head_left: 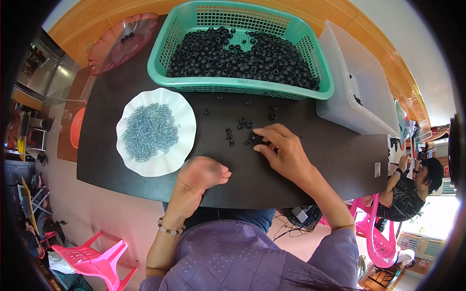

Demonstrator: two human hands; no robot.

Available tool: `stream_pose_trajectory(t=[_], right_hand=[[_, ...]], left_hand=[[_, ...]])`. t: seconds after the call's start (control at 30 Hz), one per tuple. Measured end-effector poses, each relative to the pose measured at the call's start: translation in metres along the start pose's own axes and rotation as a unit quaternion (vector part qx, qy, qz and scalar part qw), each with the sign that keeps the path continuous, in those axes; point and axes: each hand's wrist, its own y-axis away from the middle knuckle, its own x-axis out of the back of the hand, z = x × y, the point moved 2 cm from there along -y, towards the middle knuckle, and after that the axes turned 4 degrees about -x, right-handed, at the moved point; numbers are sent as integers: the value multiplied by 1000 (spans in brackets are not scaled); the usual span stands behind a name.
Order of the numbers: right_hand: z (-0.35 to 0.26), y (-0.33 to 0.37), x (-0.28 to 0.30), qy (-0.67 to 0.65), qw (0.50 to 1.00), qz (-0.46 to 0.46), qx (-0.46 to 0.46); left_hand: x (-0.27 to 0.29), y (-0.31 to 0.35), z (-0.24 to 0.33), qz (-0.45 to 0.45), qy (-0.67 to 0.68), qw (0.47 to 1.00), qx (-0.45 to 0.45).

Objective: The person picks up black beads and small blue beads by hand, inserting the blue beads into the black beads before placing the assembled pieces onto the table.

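Observation:
My right hand (284, 148) is over the dark table, thumb and fingertips closing around a small round black piece (257, 140). Several more black hollow pieces (242, 120) lie loose just left of those fingertips. My left hand (201, 173) hovers by the table's front edge with its fingers curled in; a blur covers much of it, and what it holds, if anything, cannot be made out. Left of it sits a white scalloped plate (188, 114) heaped with small clear bluish rings (149, 131). Beyond both hands stands a green basket (204, 83) full of black pieces (242, 60).
A translucent plastic bin (347, 104) stands at the right, a few black pieces inside. At the far left is a pink fluted dish (104, 53) with several black pieces. Pink chairs (99, 257) stand beside the table (340, 165); another person (410, 189) sits at the right.

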Motion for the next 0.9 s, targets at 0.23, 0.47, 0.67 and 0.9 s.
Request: stream_pose_trajectory(t=[0.23,0.47,0.67,0.9], right_hand=[[1,3,1,2,1000,3,-1],[-1,6,2,-19,999,28,-8],[-9,10,5,3,999,37,-4],[-16,10,4,44,997,57,5]], left_hand=[[3,2,-4,6,20,999,-36],[8,8,-4,-2,29,999,-44],[13,13,-7,-8,69,996,-60],[9,23,-4,15,96,993,-67]])
